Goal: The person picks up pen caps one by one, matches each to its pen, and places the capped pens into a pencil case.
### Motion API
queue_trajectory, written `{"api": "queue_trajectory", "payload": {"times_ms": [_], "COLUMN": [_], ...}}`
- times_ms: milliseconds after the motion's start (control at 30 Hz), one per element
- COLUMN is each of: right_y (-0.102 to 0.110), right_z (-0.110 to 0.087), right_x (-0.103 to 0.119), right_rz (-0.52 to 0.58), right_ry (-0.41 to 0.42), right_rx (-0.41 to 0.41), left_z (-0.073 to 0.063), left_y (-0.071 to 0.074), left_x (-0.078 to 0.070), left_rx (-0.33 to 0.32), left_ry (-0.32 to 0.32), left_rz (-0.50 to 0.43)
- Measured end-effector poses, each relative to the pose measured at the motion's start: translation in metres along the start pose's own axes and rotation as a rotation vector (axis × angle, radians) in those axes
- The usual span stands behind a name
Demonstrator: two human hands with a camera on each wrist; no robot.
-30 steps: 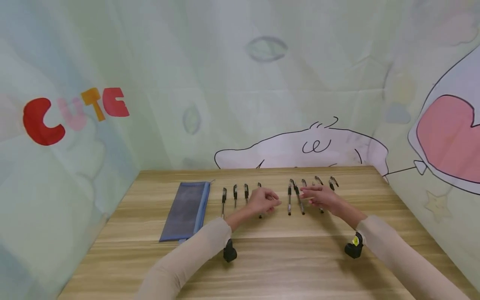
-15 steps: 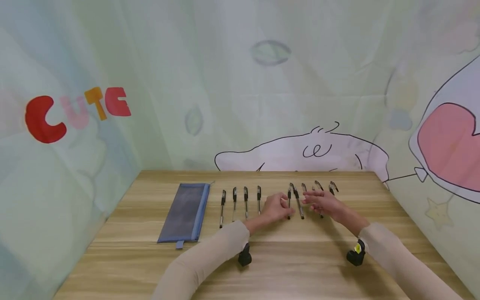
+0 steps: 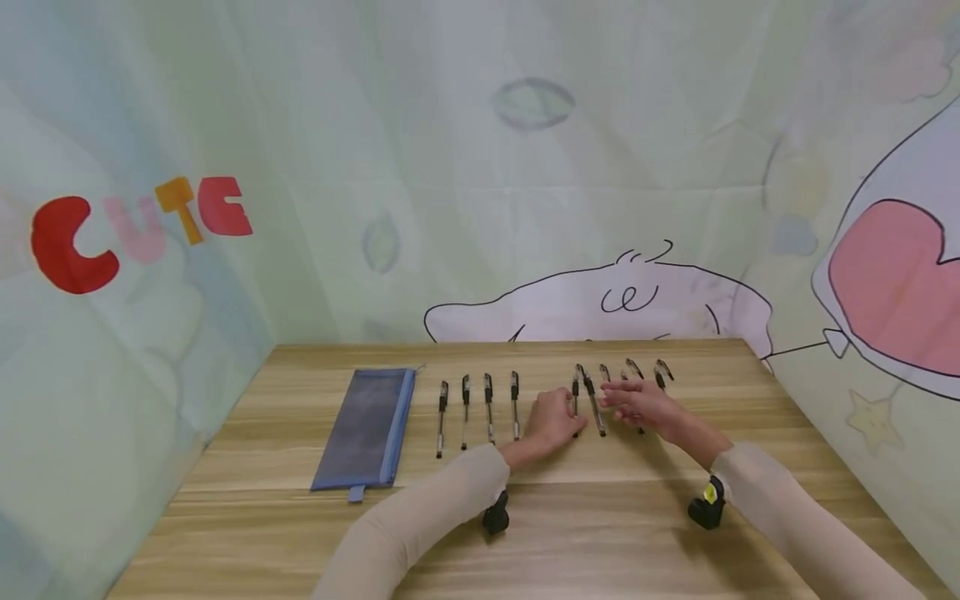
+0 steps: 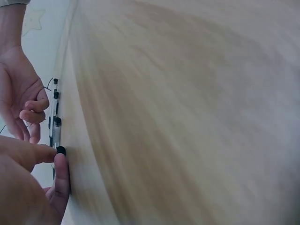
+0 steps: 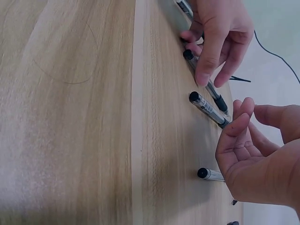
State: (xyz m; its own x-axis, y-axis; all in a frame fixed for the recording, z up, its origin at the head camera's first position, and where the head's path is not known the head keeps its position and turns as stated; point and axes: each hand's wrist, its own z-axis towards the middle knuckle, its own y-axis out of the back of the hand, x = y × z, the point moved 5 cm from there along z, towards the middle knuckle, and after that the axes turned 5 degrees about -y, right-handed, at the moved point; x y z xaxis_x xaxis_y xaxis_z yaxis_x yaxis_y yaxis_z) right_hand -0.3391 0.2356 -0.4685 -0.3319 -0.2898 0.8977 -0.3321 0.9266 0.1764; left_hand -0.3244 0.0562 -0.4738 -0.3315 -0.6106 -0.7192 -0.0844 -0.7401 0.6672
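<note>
My left hand (image 3: 553,421) pinches a black-capped gel pen (image 3: 576,392) near its lower end, thumb and forefinger on either side of it. The black end of that pen (image 4: 61,150) shows between those fingertips in the left wrist view. Just to its right lies a slanted pen (image 3: 596,412), between my two hands. Over the pens further right hovers my right hand (image 3: 645,404), its fingers loosely bent and holding nothing. It partly hides several pens, whose caps show behind it. In the right wrist view, another pen (image 5: 211,175) lies beneath the right hand.
Several more pens (image 3: 488,408) lie in a row left of my left hand. A blue mesh zip pouch (image 3: 363,429) lies flat at the table's left. The wooden table (image 3: 585,533) meets a printed curtain (image 3: 330,250) at the back.
My left hand has moved right, away from the left row of pens, and now grips the pen beside the slanted one. The right hand has stayed nearly in place.
</note>
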Motion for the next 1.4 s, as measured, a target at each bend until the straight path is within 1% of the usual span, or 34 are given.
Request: {"api": "queue_trajectory", "payload": {"times_ms": [100, 200, 300, 433, 533, 600, 733, 800, 933, 1067, 1233, 1400], "right_y": [-0.001, -0.001, -0.001, 0.000, 0.000, 0.000, 0.000, 0.000, 0.000, 0.003, 0.004, 0.005], "right_z": [0.000, -0.002, -0.004, -0.007, -0.007, -0.007, -0.007, -0.007, -0.005, -0.003, -0.001, 0.003], "right_x": [0.000, 0.000, 0.000, 0.000, 0.001, 0.002, 0.002, 0.002, 0.001, 0.001, 0.001, 0.001], "right_rz": [0.002, 0.000, -0.001, 0.007, 0.006, 0.002, 0.006, 0.006, 0.006, 0.013, 0.010, -0.011], "right_ry": [0.008, 0.011, 0.009, 0.001, -0.001, 0.002, 0.000, -0.002, -0.009, -0.009, -0.011, -0.004], "right_rx": [0.003, 0.004, 0.005, 0.001, 0.000, 0.005, 0.006, 0.009, 0.014, -0.002, -0.018, -0.028], "left_z": [-0.002, -0.004, -0.007, -0.013, -0.018, -0.022, -0.030, -0.032, -0.039, -0.045, -0.055, -0.063], "left_y": [0.003, 0.006, 0.011, 0.019, 0.025, 0.029, 0.036, 0.040, 0.051, 0.062, 0.075, 0.089], "left_x": [0.002, 0.004, 0.007, 0.008, 0.010, 0.012, 0.018, 0.021, 0.024, 0.025, 0.028, 0.030], "left_rx": [-0.010, -0.026, -0.028, -0.003, 0.014, 0.025, 0.044, 0.048, 0.069, 0.078, 0.079, 0.085], "left_ry": [0.029, 0.068, 0.112, 0.172, 0.210, 0.247, 0.318, 0.341, 0.368, 0.374, 0.390, 0.384], "left_rz": [-0.001, -0.034, -0.119, -0.239, -0.266, -0.309, -0.464, -0.529, -0.593, -0.631, -0.639, -0.638]}}
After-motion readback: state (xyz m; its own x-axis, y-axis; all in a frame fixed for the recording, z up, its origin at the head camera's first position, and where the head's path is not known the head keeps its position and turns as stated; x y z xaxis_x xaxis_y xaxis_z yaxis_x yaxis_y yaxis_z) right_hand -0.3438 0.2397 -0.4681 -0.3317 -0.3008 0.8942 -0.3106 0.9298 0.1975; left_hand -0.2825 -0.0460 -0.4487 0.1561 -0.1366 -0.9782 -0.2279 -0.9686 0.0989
